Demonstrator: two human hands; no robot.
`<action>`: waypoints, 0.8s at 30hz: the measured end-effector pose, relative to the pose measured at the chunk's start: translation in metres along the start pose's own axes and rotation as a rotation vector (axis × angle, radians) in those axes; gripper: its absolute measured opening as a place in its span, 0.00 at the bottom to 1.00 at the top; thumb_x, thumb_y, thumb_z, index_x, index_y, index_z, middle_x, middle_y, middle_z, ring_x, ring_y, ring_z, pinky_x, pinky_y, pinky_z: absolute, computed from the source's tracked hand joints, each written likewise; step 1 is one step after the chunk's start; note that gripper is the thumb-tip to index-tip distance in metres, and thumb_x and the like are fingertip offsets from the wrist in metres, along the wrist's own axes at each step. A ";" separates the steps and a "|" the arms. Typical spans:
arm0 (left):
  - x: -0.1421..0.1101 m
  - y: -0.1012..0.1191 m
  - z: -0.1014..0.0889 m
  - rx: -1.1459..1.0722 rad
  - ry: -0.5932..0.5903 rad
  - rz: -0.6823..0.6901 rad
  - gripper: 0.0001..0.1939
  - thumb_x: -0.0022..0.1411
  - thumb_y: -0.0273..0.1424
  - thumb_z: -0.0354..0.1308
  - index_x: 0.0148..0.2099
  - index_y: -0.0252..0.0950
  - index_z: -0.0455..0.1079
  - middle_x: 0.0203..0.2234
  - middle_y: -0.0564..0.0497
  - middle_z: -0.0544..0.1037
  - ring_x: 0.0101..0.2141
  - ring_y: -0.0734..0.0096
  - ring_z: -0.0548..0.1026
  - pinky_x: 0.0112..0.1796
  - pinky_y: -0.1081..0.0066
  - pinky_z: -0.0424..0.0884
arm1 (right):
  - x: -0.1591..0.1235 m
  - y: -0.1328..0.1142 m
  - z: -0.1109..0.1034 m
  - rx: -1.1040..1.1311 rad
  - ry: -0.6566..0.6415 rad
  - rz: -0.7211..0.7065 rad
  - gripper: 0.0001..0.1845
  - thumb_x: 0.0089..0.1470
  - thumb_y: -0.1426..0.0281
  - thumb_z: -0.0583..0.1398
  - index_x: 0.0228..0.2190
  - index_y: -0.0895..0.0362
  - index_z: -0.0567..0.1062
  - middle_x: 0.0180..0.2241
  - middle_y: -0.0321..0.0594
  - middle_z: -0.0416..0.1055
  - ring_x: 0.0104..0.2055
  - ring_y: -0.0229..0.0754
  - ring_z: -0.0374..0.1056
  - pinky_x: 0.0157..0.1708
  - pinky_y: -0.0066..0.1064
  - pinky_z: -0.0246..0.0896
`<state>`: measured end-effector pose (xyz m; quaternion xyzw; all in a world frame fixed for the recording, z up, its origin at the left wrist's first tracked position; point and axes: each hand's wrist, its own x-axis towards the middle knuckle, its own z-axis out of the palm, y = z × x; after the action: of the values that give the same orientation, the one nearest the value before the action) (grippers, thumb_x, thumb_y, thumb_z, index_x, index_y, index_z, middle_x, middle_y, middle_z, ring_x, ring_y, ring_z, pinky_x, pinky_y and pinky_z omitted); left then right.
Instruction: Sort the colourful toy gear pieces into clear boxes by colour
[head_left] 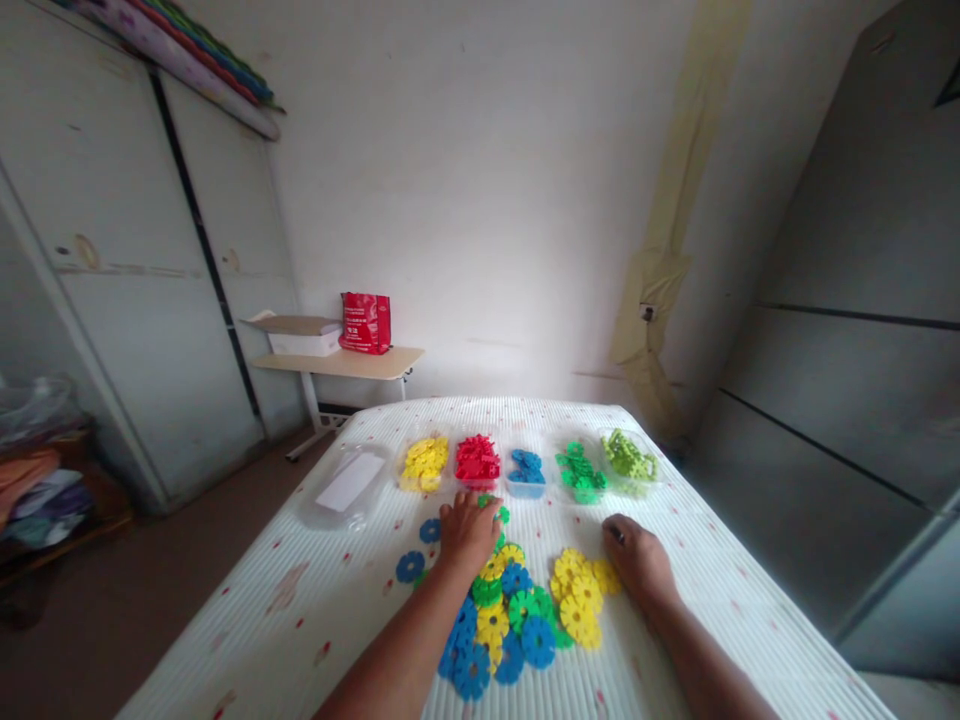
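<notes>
A heap of flat plastic snowflake discs in yellow, blue and green lies on the white cloth-covered table in front of me. My left hand rests knuckles-up at the heap's far edge, fingers curled over green discs. My right hand lies palm-down to the right of a yellow cluster, fingers curled; I cannot see anything in it. Beyond the hands stands a row of clear tubs: yellow, red, blue, dark green, light green.
A clear lid with a white label lies left of the tubs. Two loose blue discs lie left of my left arm. A small side table with a red bag and a box stands by the far wall. Wardrobes flank the room.
</notes>
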<state>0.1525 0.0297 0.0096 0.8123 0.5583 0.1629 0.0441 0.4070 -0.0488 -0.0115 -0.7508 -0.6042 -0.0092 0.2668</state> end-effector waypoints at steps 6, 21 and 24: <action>-0.005 -0.006 -0.004 0.037 -0.004 -0.010 0.13 0.57 0.29 0.51 0.43 0.44 0.71 0.39 0.47 0.73 0.44 0.58 0.67 0.42 0.61 0.59 | -0.001 0.001 0.000 0.018 -0.016 -0.002 0.12 0.50 0.68 0.48 0.27 0.55 0.71 0.28 0.38 0.73 0.29 0.38 0.68 0.30 0.25 0.56; -0.021 -0.059 -0.034 0.046 -0.011 -0.097 0.23 0.52 0.24 0.54 0.52 0.41 0.65 0.44 0.48 0.74 0.47 0.66 0.69 0.46 0.68 0.61 | -0.001 -0.004 -0.004 -0.006 -0.037 0.016 0.12 0.50 0.69 0.48 0.28 0.55 0.71 0.29 0.39 0.73 0.30 0.39 0.68 0.30 0.25 0.55; -0.024 -0.063 -0.036 -0.019 -0.044 -0.031 0.26 0.51 0.20 0.53 0.53 0.39 0.64 0.45 0.47 0.73 0.47 0.69 0.69 0.47 0.73 0.61 | -0.001 -0.005 -0.005 0.001 -0.042 0.020 0.11 0.49 0.69 0.49 0.28 0.55 0.71 0.29 0.39 0.73 0.30 0.38 0.68 0.30 0.25 0.55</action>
<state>0.0769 0.0274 0.0224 0.8066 0.5680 0.1497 0.0666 0.4037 -0.0508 -0.0059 -0.7568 -0.6020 0.0093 0.2545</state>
